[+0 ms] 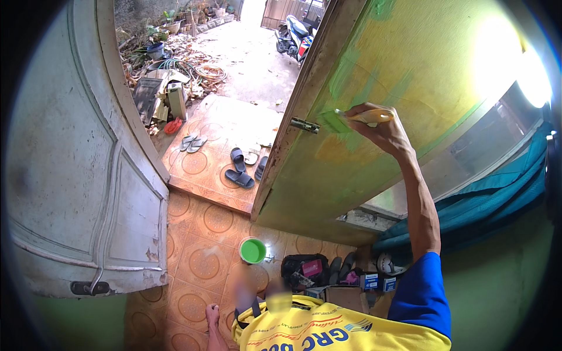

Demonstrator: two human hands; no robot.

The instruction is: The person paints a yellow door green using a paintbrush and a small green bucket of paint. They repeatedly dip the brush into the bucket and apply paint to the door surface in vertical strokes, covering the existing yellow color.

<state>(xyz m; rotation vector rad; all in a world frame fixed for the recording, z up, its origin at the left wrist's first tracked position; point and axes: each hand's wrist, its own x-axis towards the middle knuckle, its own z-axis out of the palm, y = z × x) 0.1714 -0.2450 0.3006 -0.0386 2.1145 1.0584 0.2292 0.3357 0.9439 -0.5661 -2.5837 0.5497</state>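
A paintbrush (pixel 378 116) with a light handle is gripped in my right hand (pixel 386 127). Its green-coated bristles press on the yellow-green wall (pixel 390 74), close to the door frame and a metal latch piece (pixel 304 125). Fresh light-green strokes mark the wall around and above the bristles. Low at the left of my body, my left hand (pixel 213 315) hangs with its fingers curled and nothing visible in it. On the tiled floor below the wall stands a small round tub (pixel 252 250) of green paint.
A white panelled door (pixel 131 206) stands at the left. Sandals (pixel 239 171) lie on the raised tiled step (pixel 193 169) outside. By the wall's foot are a black bag (pixel 303 267), shoes, small boxes (pixel 370 281) and a helmet (pixel 388 264). A teal curtain (pixel 474 210) hangs at right.
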